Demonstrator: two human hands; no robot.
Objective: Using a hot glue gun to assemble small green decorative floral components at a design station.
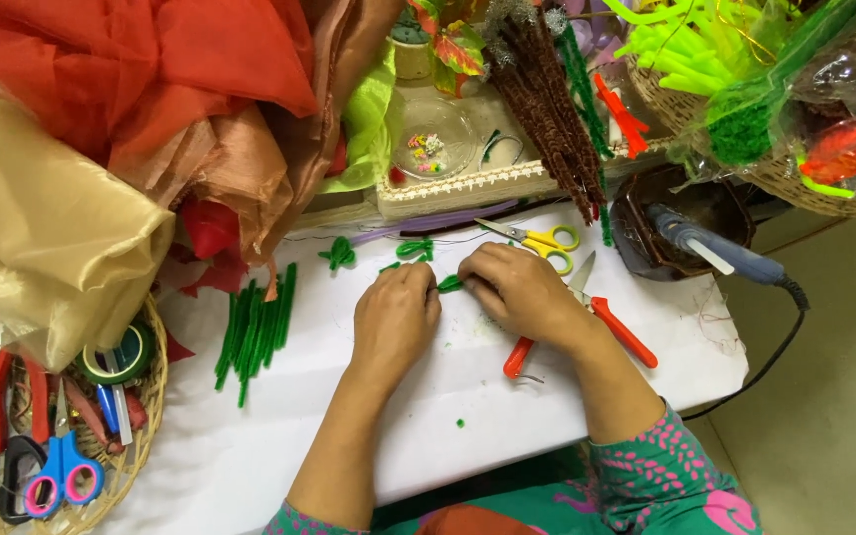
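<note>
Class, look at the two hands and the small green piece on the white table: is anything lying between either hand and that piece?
Nothing visible does. The left hand and right hand meet directly on the small green piece. The yellow scissors lie beyond the hands, the red-handled cutters partly under the right hand, and the green stem bundle well off to the left.

A clear plastic bag (745, 59) of bright green sticks lies in the woven basket (824, 193) at the far right, above the dark bowl (646, 233). Beside it, another clear wrapper (849, 139) holds something orange-red. No labels, signs or screens show.
</note>
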